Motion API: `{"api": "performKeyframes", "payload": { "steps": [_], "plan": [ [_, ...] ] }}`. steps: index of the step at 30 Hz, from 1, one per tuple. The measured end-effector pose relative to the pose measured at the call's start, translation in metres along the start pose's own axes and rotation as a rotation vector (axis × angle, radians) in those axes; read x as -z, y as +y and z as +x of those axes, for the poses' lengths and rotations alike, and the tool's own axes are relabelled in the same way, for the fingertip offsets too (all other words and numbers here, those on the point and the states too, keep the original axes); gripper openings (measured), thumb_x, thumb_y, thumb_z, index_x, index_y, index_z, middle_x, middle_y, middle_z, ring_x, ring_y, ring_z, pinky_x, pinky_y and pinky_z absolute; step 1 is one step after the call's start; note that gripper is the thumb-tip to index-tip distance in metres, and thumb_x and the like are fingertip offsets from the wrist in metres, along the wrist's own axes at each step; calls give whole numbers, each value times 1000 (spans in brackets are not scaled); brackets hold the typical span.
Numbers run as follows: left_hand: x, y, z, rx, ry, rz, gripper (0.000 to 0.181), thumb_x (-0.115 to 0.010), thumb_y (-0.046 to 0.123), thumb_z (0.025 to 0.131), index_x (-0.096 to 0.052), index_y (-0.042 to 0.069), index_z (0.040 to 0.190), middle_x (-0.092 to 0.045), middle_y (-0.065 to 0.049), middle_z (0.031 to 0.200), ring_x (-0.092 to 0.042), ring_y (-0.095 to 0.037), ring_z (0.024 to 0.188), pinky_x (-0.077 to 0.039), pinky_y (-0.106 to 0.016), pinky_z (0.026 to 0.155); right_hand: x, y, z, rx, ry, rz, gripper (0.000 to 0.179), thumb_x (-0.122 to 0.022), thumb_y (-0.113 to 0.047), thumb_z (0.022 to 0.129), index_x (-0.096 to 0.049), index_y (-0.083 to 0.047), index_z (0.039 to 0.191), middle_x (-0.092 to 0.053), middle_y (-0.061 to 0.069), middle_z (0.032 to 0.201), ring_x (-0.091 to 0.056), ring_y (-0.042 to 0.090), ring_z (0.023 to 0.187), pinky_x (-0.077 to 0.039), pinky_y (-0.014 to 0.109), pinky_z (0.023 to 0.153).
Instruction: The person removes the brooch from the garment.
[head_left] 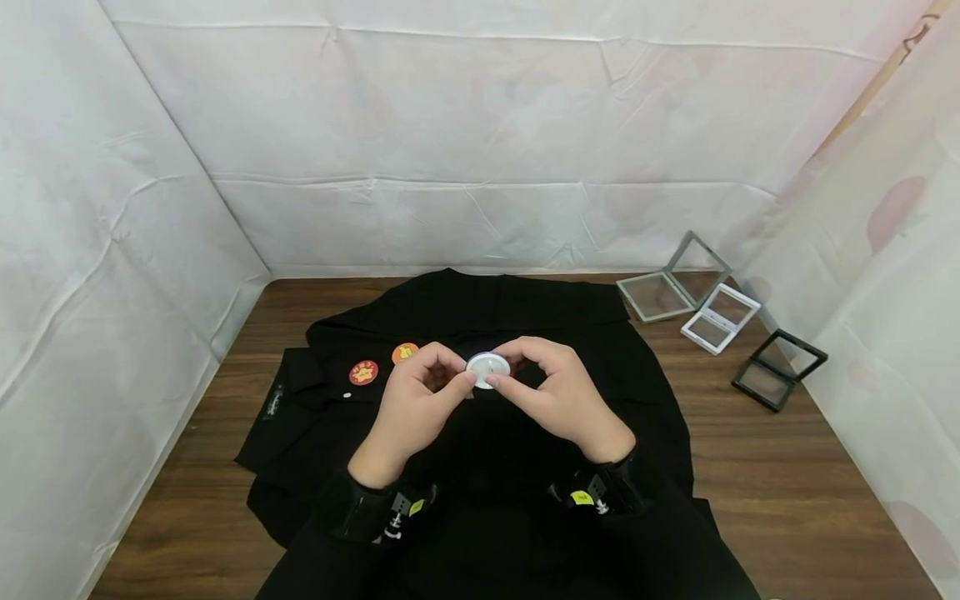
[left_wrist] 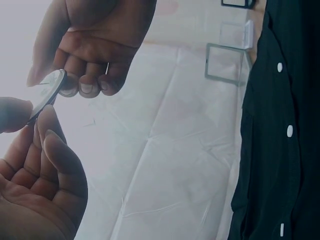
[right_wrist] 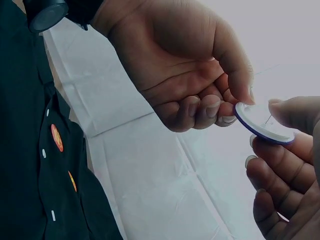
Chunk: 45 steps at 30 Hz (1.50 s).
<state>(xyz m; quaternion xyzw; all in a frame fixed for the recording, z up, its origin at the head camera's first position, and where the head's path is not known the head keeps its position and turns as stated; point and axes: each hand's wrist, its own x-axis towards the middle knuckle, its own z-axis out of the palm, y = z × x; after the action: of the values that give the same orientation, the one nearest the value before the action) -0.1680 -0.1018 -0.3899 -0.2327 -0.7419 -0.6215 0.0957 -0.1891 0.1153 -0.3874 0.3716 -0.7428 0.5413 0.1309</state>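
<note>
Both hands clamped on one badge (head_left: pixel 487 365), held up over the black shirt (head_left: pixel 525 312). Left hand (head_left: pixel 415 402) pinches its left edge, right hand (head_left: pixel 561 393) its right, thumbs and fingertips. White back faces up, pin wire visible. Red badge (head_left: pixel 363 372) and orange badge (head_left: pixel 405 352) sit on the shirt, left side. Three hinged cases stand open on the table (head_left: pixel 772 500), right: grey (head_left: pixel 657 297), white (head_left: pixel 708 332), black (head_left: pixel 763 385).

Brown table (head_left: pixel 765 475), black shirt (head_left: pixel 622 358), three hinged frames (head_left: pixel 717 319)
</note>
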Motion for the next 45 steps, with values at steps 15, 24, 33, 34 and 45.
{"api": "performKeyframes", "payload": {
  "steps": [15,24,33,34,45],
  "plan": [
    [-4,-1,-1,-64,5,-14,7,-70,0,96,-66,6,94,-66,-4,85,-66,-19,71,-57,-31,61,-6,-1,-4,28,74,-17,17,-73,0,94,-72,-10,107,-69,-3,92,-60,14,79,-55,37,69],
    [-7,1,-3,-108,7,-7,8,-69,-1,96,-67,6,95,-67,-5,86,-68,-19,71,-58,-35,62,-8,-2,-5,23,89,-26,14,-70,0,96,-71,-11,105,-66,-3,91,-58,14,78,-52,34,69],
    [-5,2,-5,-122,18,17,9,-69,-1,96,-67,7,96,-68,-3,86,-67,-18,71,-57,-34,62,-10,-3,-4,43,88,-10,12,-68,1,96,-70,-8,105,-65,-1,91,-57,15,79,-52,38,68],
    [-5,2,-4,-123,20,19,9,-69,-1,96,-67,7,96,-68,-3,86,-66,-18,71,-57,-33,62,-11,-3,-4,47,86,-7,13,-68,1,96,-69,-8,106,-65,0,91,-57,15,79,-52,36,68],
    [-4,1,-3,-90,47,30,7,-71,1,96,-68,7,94,-67,-2,84,-65,-18,70,-56,-34,62,-16,1,-3,43,71,-20,15,-64,2,99,-67,-8,111,-66,5,99,-57,16,85,-50,29,74]
  ]
}}
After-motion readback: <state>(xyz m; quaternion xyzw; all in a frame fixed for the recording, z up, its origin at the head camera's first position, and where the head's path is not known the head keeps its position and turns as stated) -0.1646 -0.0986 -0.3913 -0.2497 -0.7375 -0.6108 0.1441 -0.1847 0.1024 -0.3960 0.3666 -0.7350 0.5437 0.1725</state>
